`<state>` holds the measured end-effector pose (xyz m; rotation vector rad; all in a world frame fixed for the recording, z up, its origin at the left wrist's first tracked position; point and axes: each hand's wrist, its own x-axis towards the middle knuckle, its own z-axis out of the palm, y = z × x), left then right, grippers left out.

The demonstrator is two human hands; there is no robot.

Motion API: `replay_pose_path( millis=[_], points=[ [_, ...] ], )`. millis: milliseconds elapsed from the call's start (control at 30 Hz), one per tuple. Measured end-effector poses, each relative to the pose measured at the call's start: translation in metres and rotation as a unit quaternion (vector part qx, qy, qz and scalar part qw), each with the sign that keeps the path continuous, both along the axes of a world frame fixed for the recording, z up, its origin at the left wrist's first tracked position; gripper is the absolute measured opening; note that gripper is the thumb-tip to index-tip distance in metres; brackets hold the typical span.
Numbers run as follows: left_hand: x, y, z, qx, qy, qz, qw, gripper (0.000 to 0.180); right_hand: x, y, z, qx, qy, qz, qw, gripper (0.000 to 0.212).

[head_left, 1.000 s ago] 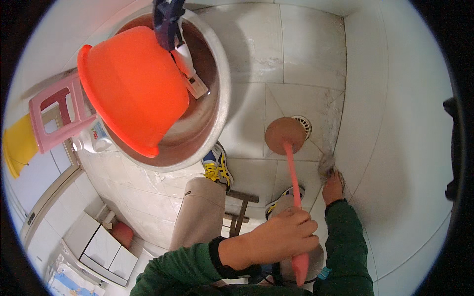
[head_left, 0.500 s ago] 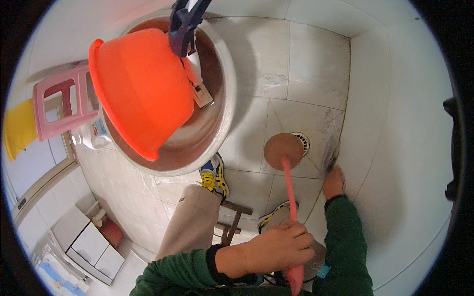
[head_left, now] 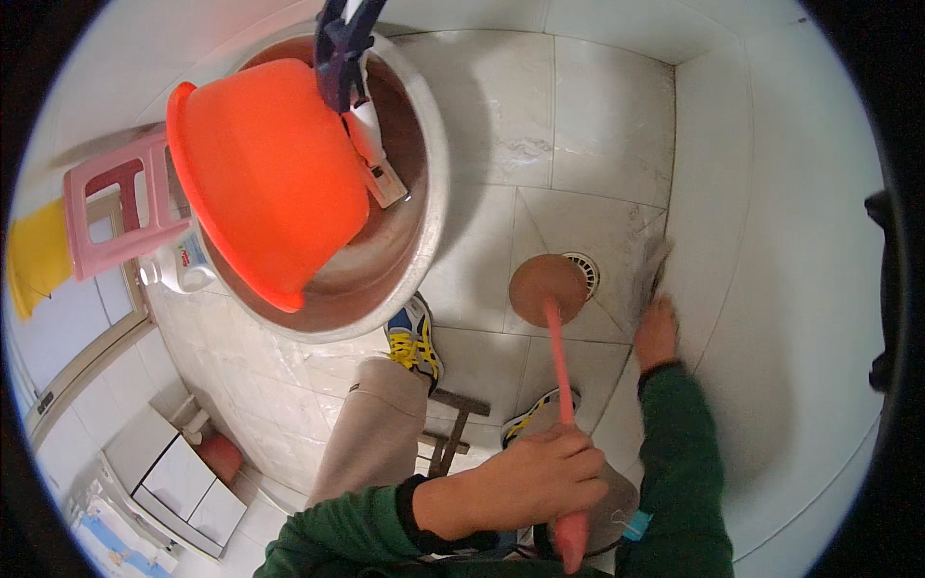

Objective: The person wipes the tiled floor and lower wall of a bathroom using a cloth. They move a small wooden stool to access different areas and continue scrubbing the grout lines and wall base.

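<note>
My left hand (head_left: 525,482) is closed around the pink handle of a plunger (head_left: 568,385). The plunger's brown round head (head_left: 547,291) stands on the tiled floor, partly over a round floor drain (head_left: 585,275). Lower right, my right hand (head_left: 657,332) reaches down to the corner where floor meets wall. Its fingers point away from me and are partly hidden. A greyish, blurred thing (head_left: 651,272) lies just beyond the fingertips along the wall; whether it is a cloth or a film I cannot tell.
A large metal basin (head_left: 438,173) at upper left holds a tilted orange basin (head_left: 279,173) and a dark-and-white tool (head_left: 364,125). Beside it are a pink stool (head_left: 116,255) and a white bottle (head_left: 183,268). A small wooden stool (head_left: 462,405) stands between my shoes; a white wall (head_left: 771,241) bounds the right.
My right hand has moved a little farther along the wall corner, and the greyish thing beyond it shows more. The view has shifted slightly; the left hand keeps hold of the plunger.
</note>
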<state>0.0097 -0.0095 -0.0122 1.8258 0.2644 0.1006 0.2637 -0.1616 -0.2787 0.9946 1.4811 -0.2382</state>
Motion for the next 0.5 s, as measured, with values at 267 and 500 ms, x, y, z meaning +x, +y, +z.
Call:
replay_pose_path(
  millis=[267, 500],
  points=[
    [0.002, -0.003, -0.001, 0.009, -0.007, 0.000, 1.000, 0.022, 0.025, 0.081, 0.024, 0.117, 0.019, -0.024, 0.993, 0.050],
    [0.002, -0.005, 0.001, 0.000, -0.002, -0.003, 1.000, 0.020, 0.025, 0.112, 0.061, 0.121, -0.077, 0.007, 0.990, 0.051]
  ],
)
